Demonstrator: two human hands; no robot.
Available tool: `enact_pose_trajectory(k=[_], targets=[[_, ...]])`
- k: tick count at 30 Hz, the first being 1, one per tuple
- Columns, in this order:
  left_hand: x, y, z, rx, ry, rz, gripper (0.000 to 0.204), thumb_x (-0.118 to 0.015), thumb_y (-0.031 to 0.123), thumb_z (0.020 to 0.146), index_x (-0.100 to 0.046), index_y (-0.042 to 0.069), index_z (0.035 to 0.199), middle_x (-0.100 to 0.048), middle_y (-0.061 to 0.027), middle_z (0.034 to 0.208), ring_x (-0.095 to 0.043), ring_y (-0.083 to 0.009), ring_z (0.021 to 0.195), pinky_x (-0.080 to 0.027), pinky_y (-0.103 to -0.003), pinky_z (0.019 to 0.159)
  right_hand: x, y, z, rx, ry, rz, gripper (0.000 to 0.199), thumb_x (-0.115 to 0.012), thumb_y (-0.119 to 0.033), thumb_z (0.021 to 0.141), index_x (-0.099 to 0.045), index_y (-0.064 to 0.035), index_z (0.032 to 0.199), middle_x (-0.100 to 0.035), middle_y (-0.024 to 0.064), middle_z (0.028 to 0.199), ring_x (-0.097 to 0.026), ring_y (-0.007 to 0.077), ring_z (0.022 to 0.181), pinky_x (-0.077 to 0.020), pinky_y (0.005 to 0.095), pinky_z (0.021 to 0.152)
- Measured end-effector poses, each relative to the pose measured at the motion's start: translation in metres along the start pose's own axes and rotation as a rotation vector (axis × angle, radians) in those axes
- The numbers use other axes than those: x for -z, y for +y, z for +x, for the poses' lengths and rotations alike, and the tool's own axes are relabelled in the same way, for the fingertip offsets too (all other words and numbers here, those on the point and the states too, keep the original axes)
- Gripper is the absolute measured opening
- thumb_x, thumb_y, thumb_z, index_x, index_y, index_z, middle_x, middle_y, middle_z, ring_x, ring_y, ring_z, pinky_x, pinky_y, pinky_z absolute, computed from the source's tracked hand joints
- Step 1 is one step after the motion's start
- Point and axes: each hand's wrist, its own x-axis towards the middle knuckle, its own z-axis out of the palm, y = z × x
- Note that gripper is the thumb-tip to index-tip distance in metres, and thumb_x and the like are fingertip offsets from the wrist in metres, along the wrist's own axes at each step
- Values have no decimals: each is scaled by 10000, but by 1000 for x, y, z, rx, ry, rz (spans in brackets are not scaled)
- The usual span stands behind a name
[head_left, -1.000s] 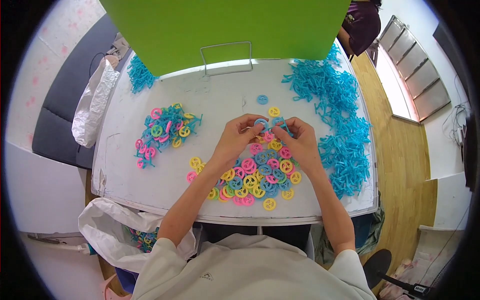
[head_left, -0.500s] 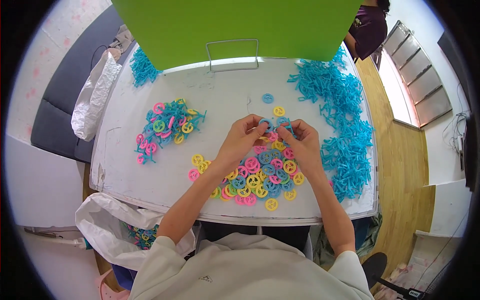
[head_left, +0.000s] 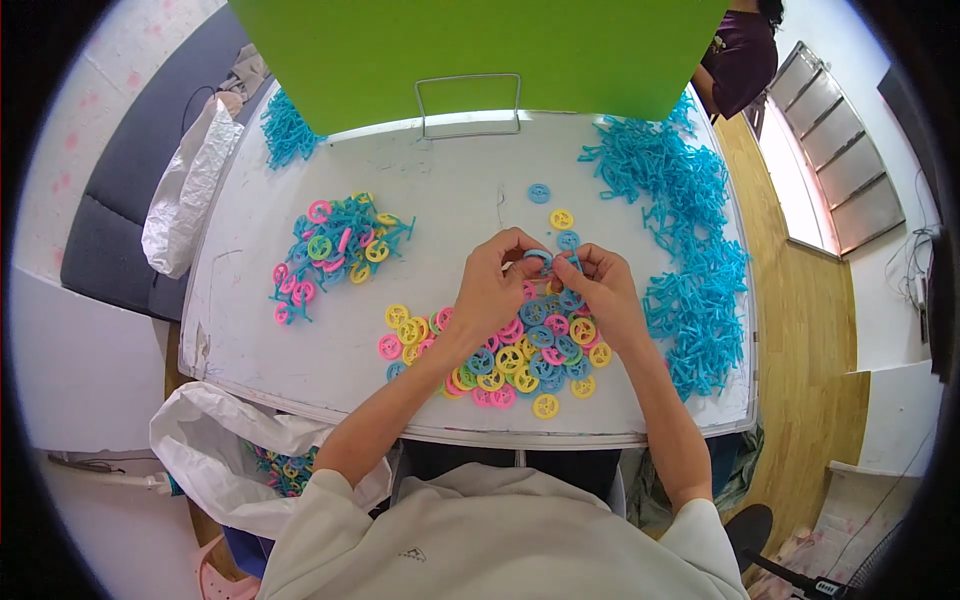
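Observation:
My left hand (head_left: 492, 290) is closed, with a small blue plastic wheel (head_left: 539, 258) pinched at its fingertips. Close against it, the fingers of my right hand (head_left: 608, 288) grip a teal plastic forked piece (head_left: 574, 262), mostly covered by the fingers. Wheel and piece meet or nearly meet between the hands; whether they are joined I cannot tell. Below and between my forearms spreads a heap of loose wheels (head_left: 510, 358) in pink, yellow, blue and green. A blue wheel (head_left: 539, 193) and a yellow wheel (head_left: 562, 219) lie apart beyond my hands.
Teal forked pieces (head_left: 690, 250) bank along the table's right side, with a smaller pile (head_left: 288, 132) far left. Wheeled pieces (head_left: 335, 245) are heaped at left. A green panel (head_left: 480, 60) stands at the back. A white sack (head_left: 215, 440) hangs by the near edge. Another person (head_left: 742, 60) is at far right.
My hands have drawn closer together, bringing the blue wheel toward the teal forked piece. The left hand has turned slightly inward. The piles look the same.

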Motion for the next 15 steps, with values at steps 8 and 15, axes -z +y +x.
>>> enact_pose_trajectory(k=[8,15], targets=[[0,8,2,-73,150,-58,156,-570,-1,897,-619,-40,1041,-670,-99,870,-660,-149,767,-557,-269,673,-11,-13,-8,294,135,-294,214,-677,-95,863,-651,19,1043,-679,49,760,-584,49,658,-435,197,527],[-2,12,-4,-63,135,-6,211,-569,18,915,-625,-42,1109,-671,-120,933,-659,-151,840,-570,-266,751,-16,-20,-11,194,231,-284,172,-698,-126,851,-711,21,940,-678,44,694,-547,21,601,-388,173,490]])
